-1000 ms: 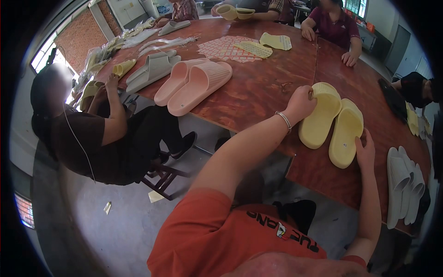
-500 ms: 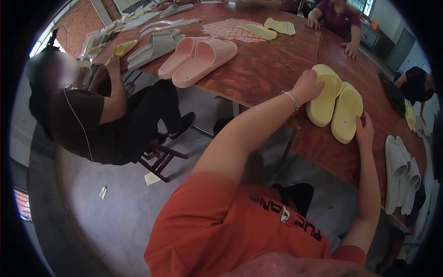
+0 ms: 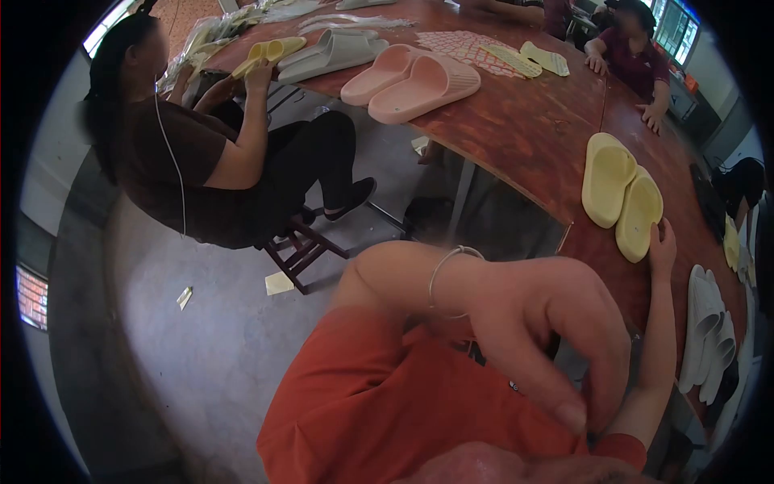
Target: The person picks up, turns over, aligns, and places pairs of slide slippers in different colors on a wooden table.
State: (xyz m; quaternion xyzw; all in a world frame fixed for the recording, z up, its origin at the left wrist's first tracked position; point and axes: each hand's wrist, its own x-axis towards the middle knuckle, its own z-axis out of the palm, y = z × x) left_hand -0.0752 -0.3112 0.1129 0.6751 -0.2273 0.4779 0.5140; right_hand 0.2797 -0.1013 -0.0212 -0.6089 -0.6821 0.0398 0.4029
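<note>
Slippers in pale yellow moulded foam [image 3: 605, 189] lie at the right hand's [image 3: 663, 250] fingertips, insoles up on the reddish-brown wooden table [image 3: 516, 137]. Those fingers are loosely extended, touching the nearer slipper's outer edge without closing round it. Both slippers are paired side by side, with no wrapping visible on either. Well apart from them, the left hand's [image 3: 524, 302] fingers curl towards its thumb; whether they pinch anything, I cannot tell

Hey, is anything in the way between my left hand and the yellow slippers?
Nothing visible blocks your left hand from the yellow slippers on the table. Your right hand is at their outer side, off that path.
</note>
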